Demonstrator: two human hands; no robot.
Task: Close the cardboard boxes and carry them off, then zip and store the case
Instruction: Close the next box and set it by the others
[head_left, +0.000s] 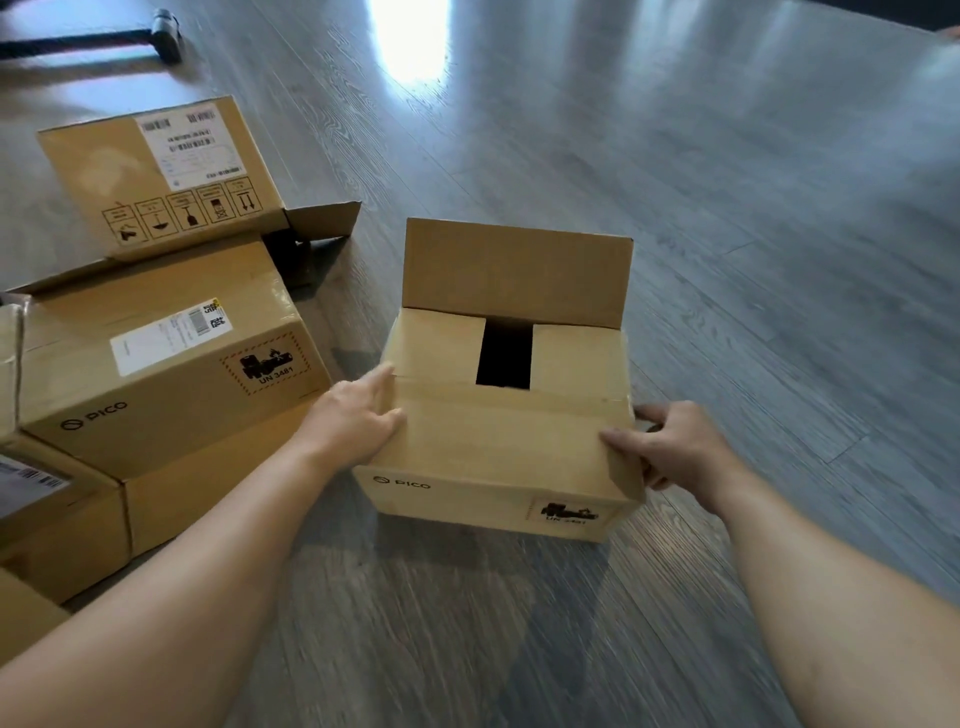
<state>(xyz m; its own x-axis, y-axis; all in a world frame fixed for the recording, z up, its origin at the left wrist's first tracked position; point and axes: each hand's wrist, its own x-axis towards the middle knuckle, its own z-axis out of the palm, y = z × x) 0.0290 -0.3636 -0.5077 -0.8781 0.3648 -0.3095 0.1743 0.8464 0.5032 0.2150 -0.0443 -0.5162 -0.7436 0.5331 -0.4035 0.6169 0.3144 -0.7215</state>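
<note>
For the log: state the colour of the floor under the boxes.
Grey wood-grain planks, floor, seen in the head view.

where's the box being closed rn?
Head view, centre: the half-closed PICO box sits on the grey wood floor, right of the stacked boxes, between left hand and right hand.

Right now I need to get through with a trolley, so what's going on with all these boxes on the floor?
A person is closing a cardboard box on the wood floor. The left hand presses its near flap down; the right hand grips that flap's right corner. The far flap stands upright, leaving a gap on top. More boxes sit to the left.
</note>
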